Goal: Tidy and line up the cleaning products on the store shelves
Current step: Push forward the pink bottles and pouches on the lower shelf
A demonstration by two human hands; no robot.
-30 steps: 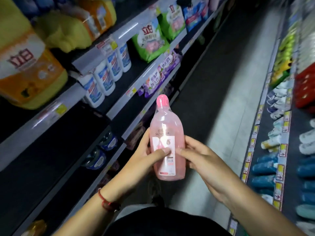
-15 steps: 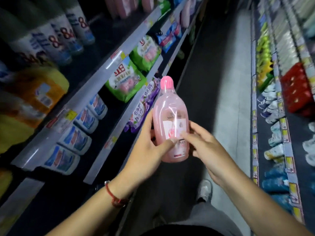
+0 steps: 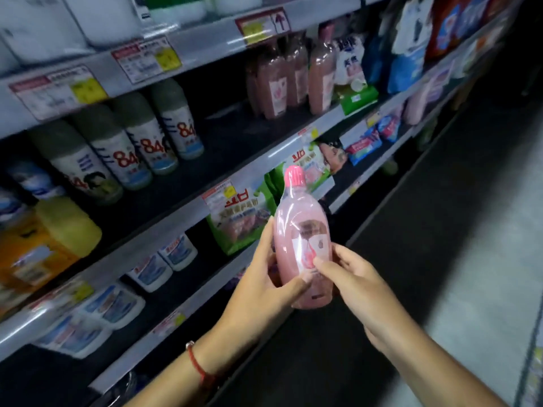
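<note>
I hold a pink bottle with a pink cap upright in front of the shelves. My left hand grips its left side and lower body, thumb across the front. My right hand grips the right side, with a fingertip on the label. Matching pink bottles stand in a group on the upper shelf, farther along the aisle. That shelf has a dark bare stretch between them and the white "84" bottles.
Shelving runs along the left with grey price rails. Green bags sit on the shelf right behind the bottle. White tubs lie on the lower shelf, yellow jugs at far left. The grey aisle floor opens to the right.
My view has swung left and up towards the shelves; the right-hand shelving is out of view. Both hands keep hold of the pink bottle, which has risen nearer the upper shelf.
</note>
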